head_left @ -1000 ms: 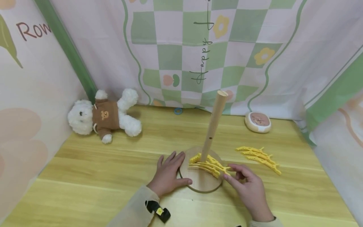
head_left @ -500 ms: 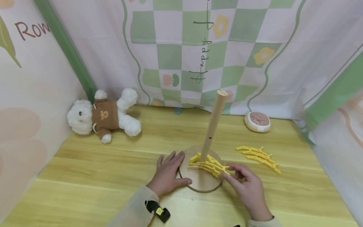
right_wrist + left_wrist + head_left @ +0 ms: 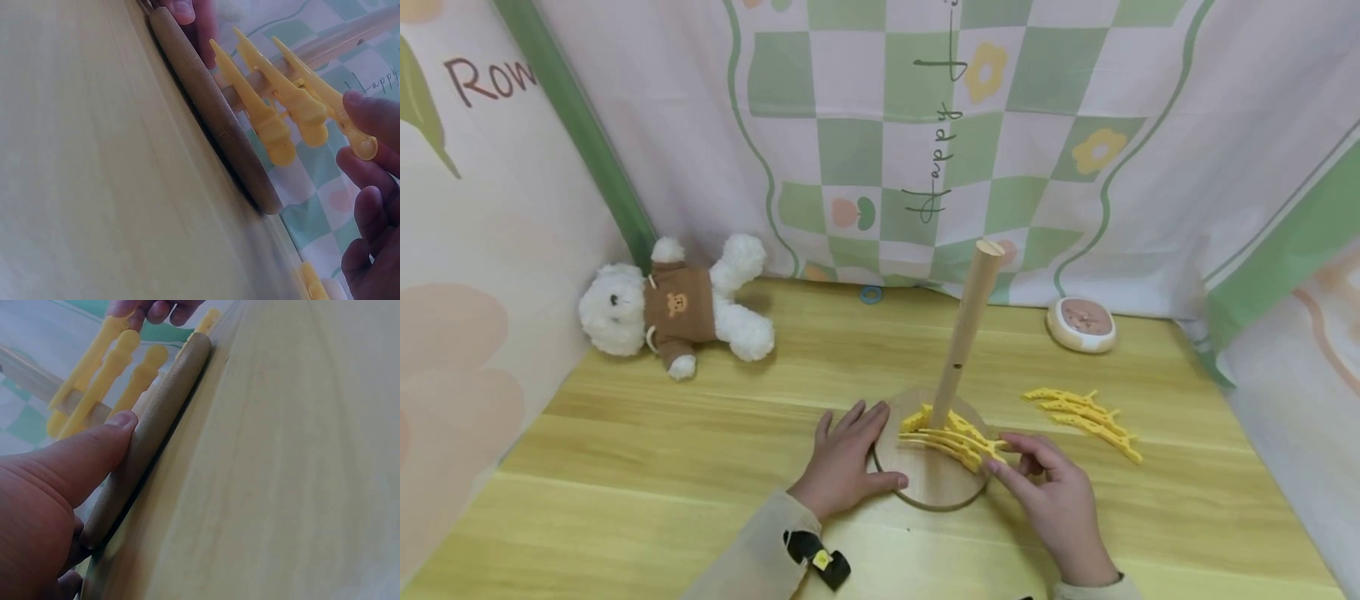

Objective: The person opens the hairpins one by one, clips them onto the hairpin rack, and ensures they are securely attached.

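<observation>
A round wooden base [image 3: 925, 487] stands on the table with an upright wooden pole [image 3: 967, 333] rising from it. Curved yellow plastic pieces [image 3: 943, 440] with knobbed, forked ends lie stacked around the pole's foot; in the right wrist view, several levels [image 3: 256, 112] appear. My left hand [image 3: 846, 462] rests against the base's left edge, fingers spread and fairly straight, its thumb [image 3: 103, 447] on the rim. My right hand [image 3: 1060, 500] pinches the right end of the topmost yellow piece [image 3: 331, 100] between thumb and forefinger. The piece's far end is partly hidden in the head view.
Three loose yellow pieces [image 3: 1086, 417] lie right of the base. A white plush dog [image 3: 681, 304] in a brown top lies back left. A blue ring [image 3: 871, 294] and a white rounded device [image 3: 1081, 323] sit near the checked curtain [image 3: 917, 150] at the back.
The right hand's fingertips and the pinched piece have shifted very slightly. The left hand, base and loose pieces stay in place.
</observation>
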Available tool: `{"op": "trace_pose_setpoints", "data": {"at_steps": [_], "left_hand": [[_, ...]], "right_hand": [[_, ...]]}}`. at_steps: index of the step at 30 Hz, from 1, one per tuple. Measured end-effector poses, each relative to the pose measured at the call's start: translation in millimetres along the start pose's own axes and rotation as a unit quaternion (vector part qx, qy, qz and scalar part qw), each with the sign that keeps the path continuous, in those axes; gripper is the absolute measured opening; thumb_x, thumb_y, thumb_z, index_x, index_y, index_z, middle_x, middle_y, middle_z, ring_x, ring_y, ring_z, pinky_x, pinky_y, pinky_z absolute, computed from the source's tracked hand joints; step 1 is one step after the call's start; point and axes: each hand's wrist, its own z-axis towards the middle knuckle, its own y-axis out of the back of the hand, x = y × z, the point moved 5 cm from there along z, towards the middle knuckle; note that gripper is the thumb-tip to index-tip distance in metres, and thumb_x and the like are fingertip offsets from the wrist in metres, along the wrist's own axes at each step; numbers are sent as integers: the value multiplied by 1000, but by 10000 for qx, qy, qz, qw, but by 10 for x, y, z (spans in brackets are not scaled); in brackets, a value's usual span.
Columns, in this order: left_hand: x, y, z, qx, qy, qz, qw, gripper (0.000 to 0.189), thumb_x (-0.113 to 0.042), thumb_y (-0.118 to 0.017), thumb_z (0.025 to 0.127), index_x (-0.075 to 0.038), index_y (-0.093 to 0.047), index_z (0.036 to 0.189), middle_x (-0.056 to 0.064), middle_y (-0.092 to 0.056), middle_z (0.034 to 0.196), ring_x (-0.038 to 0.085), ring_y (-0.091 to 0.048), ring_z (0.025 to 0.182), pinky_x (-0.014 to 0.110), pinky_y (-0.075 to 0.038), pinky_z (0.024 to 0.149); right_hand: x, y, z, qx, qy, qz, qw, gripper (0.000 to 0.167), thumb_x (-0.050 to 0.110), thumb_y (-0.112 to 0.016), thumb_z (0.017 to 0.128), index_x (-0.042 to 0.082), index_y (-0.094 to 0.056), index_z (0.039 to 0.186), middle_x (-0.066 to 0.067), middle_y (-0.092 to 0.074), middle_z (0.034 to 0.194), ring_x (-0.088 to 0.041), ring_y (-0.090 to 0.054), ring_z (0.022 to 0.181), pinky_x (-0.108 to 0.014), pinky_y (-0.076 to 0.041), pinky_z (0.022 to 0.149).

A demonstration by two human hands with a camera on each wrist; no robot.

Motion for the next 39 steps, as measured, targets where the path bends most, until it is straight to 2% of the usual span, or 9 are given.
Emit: {"op": "trace_pose_setpoints", "data": {"at_steps": [8,19,27,39], "left_hand": [[1,8,-7,22,-7,-53,10000,100,-61,-73,81,-11,-33,158,3,-32,162,31,-21,152,66,-3,117],[3,-10,3,42,5,-6,10000,100,-61,-73,81,-12,-32,158,2,-31,163,30,-20,152,66,-2,117],[-4,11,-3,6,20,-14,10000,99,-60,-74,81,-11,-34,157,2,-32,162,30,-21,152,65,-3,117],[7,-14,2,5,42,17,10000,101,-60,-75,80,-13,-32,158,1,-31,163,30,-20,152,65,-1,118]], "right_hand": [[10,1,0,-2,-18,-107,9999,31,7,-87,76,7,-75,105,3,-59,75,-8,-52,70,-18,-45,59],[32,13,8,-121,302,-178,9993,32,6,-88,74,10,-77,104,6,-58,74,-6,-50,69,-18,-42,58],[-1,-3,25,-50,138,-264,9995,31,9,-88,74,10,-77,103,6,-59,74,-7,-52,69,-19,-43,57],[51,-43,15,-129,348,-176,9992,34,7,-89,72,11,-78,104,7,-57,73,-6,-50,68,-21,-40,53]]}}
